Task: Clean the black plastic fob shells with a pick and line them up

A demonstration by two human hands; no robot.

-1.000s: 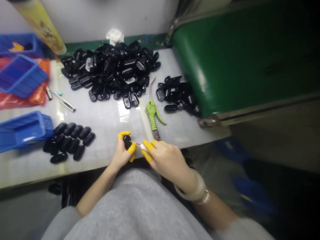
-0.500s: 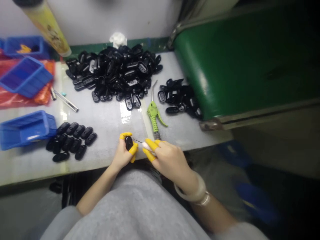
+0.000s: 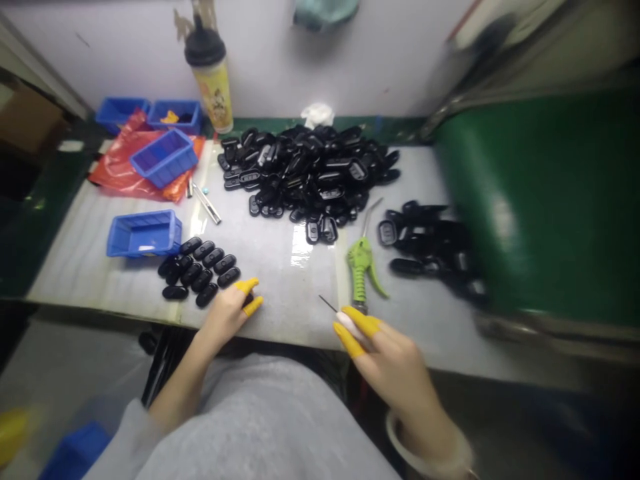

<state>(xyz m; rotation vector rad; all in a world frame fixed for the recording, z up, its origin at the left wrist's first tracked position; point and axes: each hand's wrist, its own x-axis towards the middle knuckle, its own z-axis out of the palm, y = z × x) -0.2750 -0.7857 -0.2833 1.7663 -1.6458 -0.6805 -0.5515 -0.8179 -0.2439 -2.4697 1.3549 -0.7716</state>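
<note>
My left hand (image 3: 227, 312), yellow covers on its fingertips, is closed around a black oval key fob shell (image 3: 249, 299), mostly hidden by the fingers. It is beside the small group of black key fob shells (image 3: 201, 279) laid in rows. Yellow-tipped too, my right hand (image 3: 387, 357) grips the white handle of a thin-tipped pick (image 3: 349, 324), its dark point facing up and left. Just beyond that hand lies a green air blow gun (image 3: 359, 267). Farther back is a large heap of black key fob shells (image 3: 300, 167).
A blue bin (image 3: 145, 247) stands left of the rows, another blue bin (image 3: 165, 157) on a red plastic bag (image 3: 120, 163). Near them are a metal knife (image 3: 206, 203) and a yellow cup (image 3: 214, 90). More shells (image 3: 425, 240) lie by a green conveyor belt (image 3: 540, 213).
My hands have moved apart. The left hand, with its key fob shell, has gone left to the rows; the pick in my right hand is away from the shell. The view has turned left.
</note>
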